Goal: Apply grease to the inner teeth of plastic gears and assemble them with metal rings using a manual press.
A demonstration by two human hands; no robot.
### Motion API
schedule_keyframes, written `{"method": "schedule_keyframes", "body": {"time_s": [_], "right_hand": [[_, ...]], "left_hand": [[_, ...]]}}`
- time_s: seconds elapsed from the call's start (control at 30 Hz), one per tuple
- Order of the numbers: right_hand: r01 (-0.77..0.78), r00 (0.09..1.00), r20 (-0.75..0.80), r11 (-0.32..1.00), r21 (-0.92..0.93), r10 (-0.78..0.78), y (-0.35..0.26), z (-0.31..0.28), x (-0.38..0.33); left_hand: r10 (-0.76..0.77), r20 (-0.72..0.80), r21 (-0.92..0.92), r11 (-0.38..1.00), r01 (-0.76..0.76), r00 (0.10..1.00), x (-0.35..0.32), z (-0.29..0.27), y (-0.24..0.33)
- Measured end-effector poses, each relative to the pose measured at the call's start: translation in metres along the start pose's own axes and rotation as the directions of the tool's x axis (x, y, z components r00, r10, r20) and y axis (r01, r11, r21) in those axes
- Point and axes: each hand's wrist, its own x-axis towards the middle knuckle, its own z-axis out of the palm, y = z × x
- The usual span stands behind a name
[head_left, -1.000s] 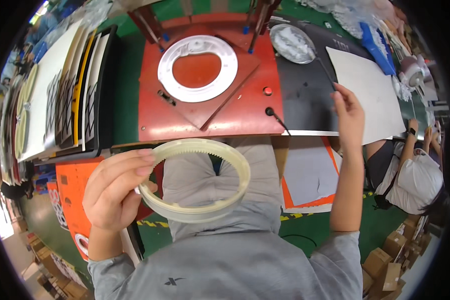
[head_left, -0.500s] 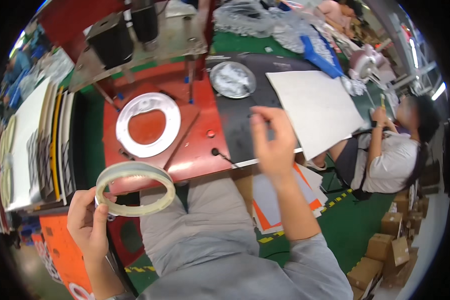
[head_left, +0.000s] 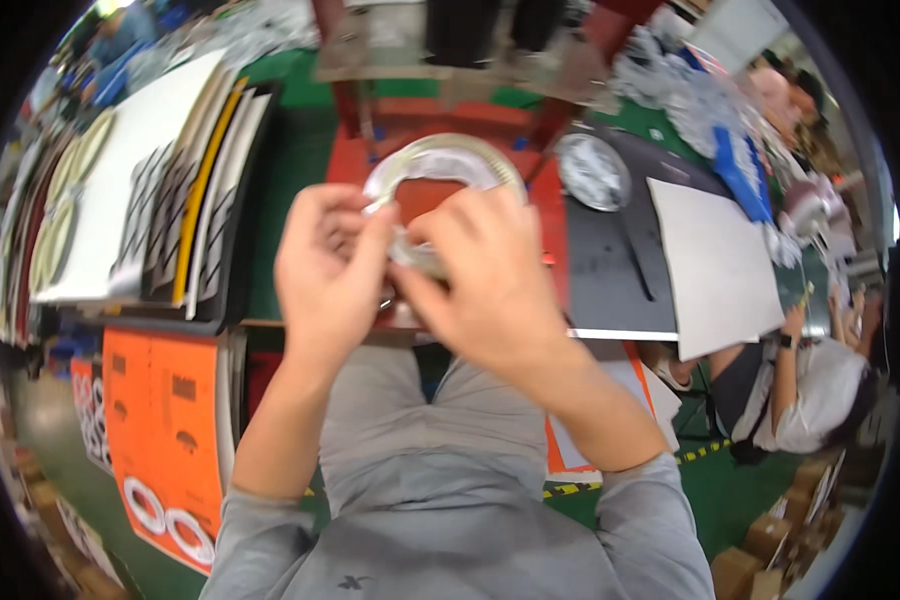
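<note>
Now, hoop: cream, translucent-looking plastic ring, between both hands above the glossy red bench top; a flat white ring shows through its opening; whether the two touch, cannot tell.
Left hand: thumb and fingers drawn narrow at the hoop's left edge, apparently pinching it; exact contact blurred.
Right hand: fingers bent over the hoop's right and near side; seems to steady it — how firmly, cannot tell.
Handling: likely light and fairly stiff; thin wall may flex if squeezed across; smooth plastic, so probably a little slippery; sharp knocks could chip it.
Hold: best by the outer wall, opposite sides, soft fingertips; pressure even, to keep it round.
Dark mat: right of the red top; round metal dish of crumpled white material, slim black rod nearer the front edge.
</note>
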Motion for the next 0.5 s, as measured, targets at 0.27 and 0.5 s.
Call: {"method": "schedule_keyframes", "body": {"time_s": [0.27, 0.5], "right_hand": [[-0.071, 0.991, 0.116, 0.997, 0.003, 0.071, 0.027, -0.009, 0.022], [-0.051, 0.973, 0.224, 0.997, -0.058, 0.063, 0.026, -0.025, 0.022]], "left_hand": [[0.213, -0.007, 0.485, 0.855, -0.183, 0.977, 0.019, -0.008, -0.011], [0.281, 0.064, 0.397, 0.873, -0.283, 0.958, 0.005, -0.023, -0.023]]}}
